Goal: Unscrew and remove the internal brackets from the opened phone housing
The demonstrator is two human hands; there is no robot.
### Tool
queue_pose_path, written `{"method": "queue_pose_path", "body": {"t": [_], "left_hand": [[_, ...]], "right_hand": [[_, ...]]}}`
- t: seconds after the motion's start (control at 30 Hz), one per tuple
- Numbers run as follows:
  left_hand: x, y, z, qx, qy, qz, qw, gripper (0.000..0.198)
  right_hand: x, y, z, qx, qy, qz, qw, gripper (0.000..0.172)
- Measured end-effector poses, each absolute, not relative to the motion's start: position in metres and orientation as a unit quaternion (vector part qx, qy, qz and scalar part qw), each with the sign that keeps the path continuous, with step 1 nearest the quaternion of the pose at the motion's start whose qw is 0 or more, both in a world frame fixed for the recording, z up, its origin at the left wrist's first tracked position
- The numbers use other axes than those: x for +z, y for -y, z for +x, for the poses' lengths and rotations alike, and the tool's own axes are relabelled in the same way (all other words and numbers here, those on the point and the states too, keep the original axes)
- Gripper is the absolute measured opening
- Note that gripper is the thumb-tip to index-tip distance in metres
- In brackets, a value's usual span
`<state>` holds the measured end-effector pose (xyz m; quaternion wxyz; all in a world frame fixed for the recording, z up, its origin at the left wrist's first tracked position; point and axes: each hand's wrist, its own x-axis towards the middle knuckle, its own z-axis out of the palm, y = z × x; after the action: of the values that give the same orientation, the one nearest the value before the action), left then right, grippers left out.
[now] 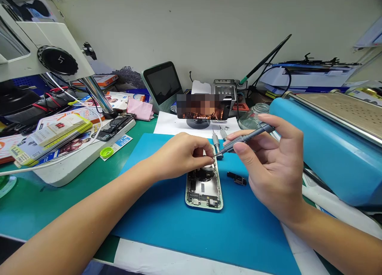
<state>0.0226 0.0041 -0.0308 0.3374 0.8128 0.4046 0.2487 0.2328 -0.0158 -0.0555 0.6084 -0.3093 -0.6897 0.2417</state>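
An opened smartphone (205,187) with a light-green frame lies on the blue mat, its inner parts showing. My right hand (274,163) grips a slim grey precision screwdriver (243,140), index finger on its end cap. The driver slants down to the left, its tip at the phone's upper right part. Over the upper end of the phone is my left hand (182,155), thumb and fingers closed together near the tip. Whatever is pinched there is hidden. A small black phone part (236,178) rests on the mat between the phone and my right hand.
More grey screwdrivers (216,139) lie beyond the phone. A propped phone (209,113) with a lit screen stands behind on white paper. At right are a glass jar (253,115) and a blue machine (325,148); at left, a microscope stand (98,96) and stacked boxes (56,134).
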Motion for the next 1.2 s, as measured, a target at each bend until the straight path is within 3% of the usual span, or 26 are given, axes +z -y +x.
{"method": "queue_pose_path", "body": {"t": [0.63, 1.2], "left_hand": [[-0.0324, -0.0046, 0.0235, 0.253, -0.396, 0.824, 0.318, 0.005], [-0.0284, -0.0036, 0.0223, 0.228, -0.408, 0.837, 0.285, 0.009]], "right_hand": [[-0.0566, 0.0124, 0.2318, 0.262, 0.683, -0.314, 0.605, 0.046], [-0.057, 0.0077, 0.2359, 0.227, 0.696, -0.304, 0.61, 0.055]]}}
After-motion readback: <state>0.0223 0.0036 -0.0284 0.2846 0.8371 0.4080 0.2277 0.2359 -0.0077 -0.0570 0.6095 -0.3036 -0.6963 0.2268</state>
